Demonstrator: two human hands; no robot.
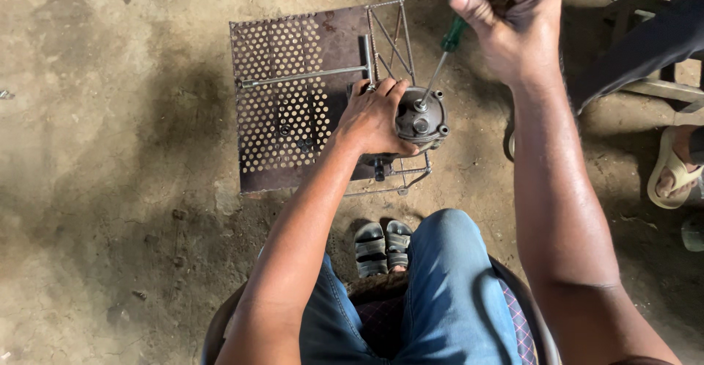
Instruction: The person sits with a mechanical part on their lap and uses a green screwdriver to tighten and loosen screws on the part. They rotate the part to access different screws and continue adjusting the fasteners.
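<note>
My left hand [374, 119] grips the side of a round grey metal machine part [423, 119] that rests on a small perforated metal stand [282, 127]. My right hand [513, 24] is closed around the green handle of a screwdriver [449, 46]. Its thin shaft slants down to the left and its tip touches a bolt on the top face of the round part. Bolt heads ring the part's rim.
A T-shaped steel rod [308, 75] lies across the perforated plate. The stand's wire frame [392, 39] sticks out behind. My knees in blue jeans [440, 292] and sandalled feet [383, 246] are below. Another person's sandalled foot [675, 167] is at the right on the dirt floor.
</note>
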